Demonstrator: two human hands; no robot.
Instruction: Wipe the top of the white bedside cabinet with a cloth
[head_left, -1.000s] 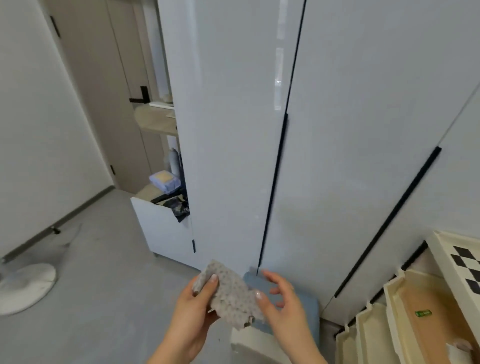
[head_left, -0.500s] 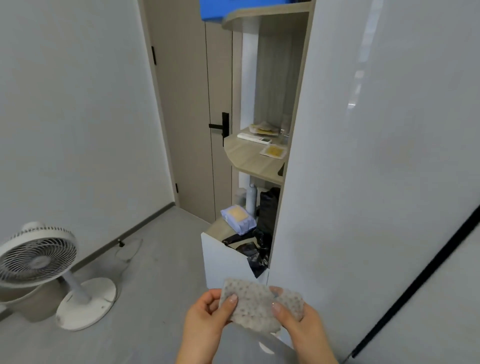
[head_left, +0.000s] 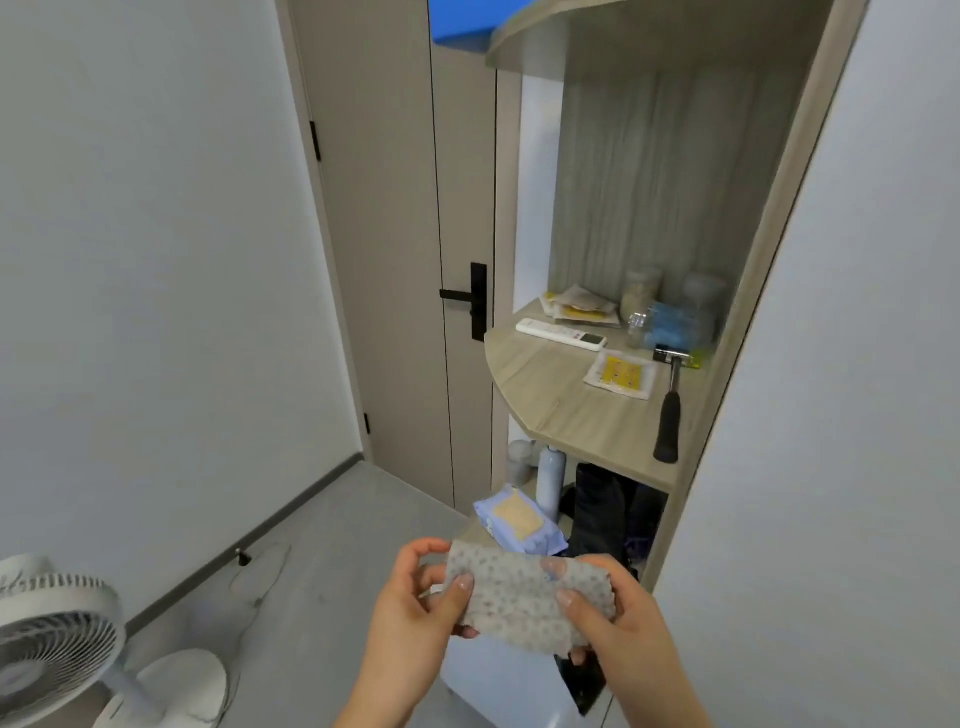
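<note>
I hold a grey speckled cloth (head_left: 524, 597) in front of me with both hands. My left hand (head_left: 410, 613) pinches its left edge between thumb and fingers. My right hand (head_left: 618, 618) grips its right end. Just behind and below the cloth stands a low white cabinet (head_left: 498, 675), partly hidden by my hands. A pack of wet wipes (head_left: 519, 519), a bottle (head_left: 550, 473) and dark items lie on its top.
A wooden corner shelf (head_left: 550, 410) above carries a remote (head_left: 561, 332), a hammer (head_left: 670, 410), packets and jars. The white wardrobe side (head_left: 841, 415) fills the right. A closed door (head_left: 395, 260) is behind, a white floor fan (head_left: 57, 644) at the lower left.
My view has swung left from the wardrobe doors to the corner shelf and door. Both hands have closed on the cloth and stretch it flat between them.
</note>
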